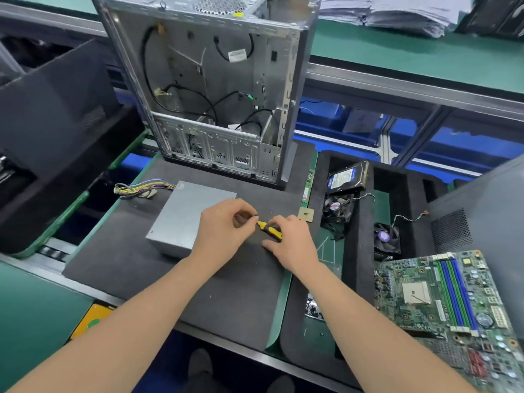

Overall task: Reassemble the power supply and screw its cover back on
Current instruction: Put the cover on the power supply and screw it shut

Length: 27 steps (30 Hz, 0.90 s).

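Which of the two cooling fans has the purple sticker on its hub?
The fan nearer the motherboard, the cooling fan lying flat; its hub sticker is purple. The other fan, below the hard drive, has a reddish-white one.

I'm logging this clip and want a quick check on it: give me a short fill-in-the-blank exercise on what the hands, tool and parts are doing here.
1. The right hand holds a screwdriver with a ____ and black handle.
2. The left hand pinches at the screwdriver's ____.
3. The grey power supply lies on the dark ____ mat, its bundle of wires trailing to the far left.
4. The motherboard lies to the person's ____.

Missing words: yellow; tip; foam; right
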{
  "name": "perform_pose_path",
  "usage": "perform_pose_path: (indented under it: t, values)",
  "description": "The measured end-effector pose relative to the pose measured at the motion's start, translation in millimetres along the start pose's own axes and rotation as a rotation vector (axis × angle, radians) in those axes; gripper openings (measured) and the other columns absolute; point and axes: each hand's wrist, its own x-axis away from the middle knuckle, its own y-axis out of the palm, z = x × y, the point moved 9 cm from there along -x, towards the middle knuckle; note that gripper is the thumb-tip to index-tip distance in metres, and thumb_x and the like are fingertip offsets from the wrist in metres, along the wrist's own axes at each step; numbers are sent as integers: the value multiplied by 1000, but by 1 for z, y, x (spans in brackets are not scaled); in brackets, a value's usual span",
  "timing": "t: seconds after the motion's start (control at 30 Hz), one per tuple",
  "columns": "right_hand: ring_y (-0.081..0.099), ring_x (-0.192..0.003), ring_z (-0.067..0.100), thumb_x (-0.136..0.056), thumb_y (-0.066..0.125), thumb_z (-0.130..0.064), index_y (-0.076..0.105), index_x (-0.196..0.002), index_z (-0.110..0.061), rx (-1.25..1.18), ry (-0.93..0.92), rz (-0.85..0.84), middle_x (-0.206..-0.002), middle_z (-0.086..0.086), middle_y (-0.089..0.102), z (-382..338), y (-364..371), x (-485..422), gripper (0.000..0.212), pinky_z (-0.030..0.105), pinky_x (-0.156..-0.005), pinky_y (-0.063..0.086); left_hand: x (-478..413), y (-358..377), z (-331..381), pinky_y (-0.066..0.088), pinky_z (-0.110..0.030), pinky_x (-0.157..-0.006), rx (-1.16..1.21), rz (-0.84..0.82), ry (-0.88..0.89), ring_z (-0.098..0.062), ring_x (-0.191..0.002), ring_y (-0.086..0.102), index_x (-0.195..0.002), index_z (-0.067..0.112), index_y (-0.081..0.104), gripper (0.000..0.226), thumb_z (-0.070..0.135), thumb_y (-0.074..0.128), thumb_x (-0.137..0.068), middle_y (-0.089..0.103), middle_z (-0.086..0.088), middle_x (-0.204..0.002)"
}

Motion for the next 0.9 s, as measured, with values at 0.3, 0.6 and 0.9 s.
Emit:
perform_pose_path:
  t: [0.3, 0.6, 0.9]
  values:
    - [67, -95, 24, -101, 64, -25, 76, -108, -18, -361, 143, 383, -97, -1, 74, 8, -29, -1, 15, 29, -77, 40, -11, -83, -74, 48, -10, -72, 168, 127, -217, -7, -73, 66, -82, 30, 77, 16, 15, 82, -81, 74, 15, -77]
    - [54, -59, 15, -95, 70, -6, 76, -95, -11, -1189, 194, 591, -79, 5, 74, -67, -54, -19, 8, 27, -54, 47, -58, -113, -174, 58, -30, -85, 346, 104, -453, -13, -90, 74, -95, 28, 82, 8, 23, 81, -88, 79, 9, -90]
    - [61, -67, 15, -94, 70, -14, 80, -89, -26, -1138, 112, 671, -85, 1, 78, -132, -58, -25, 16, 26, -62, 53, -72, -96, -199, 46, -23, -71, 485, -115, -541, 11, -73, 64, -90, 31, 84, 9, 25, 80, -86, 78, 18, -87]
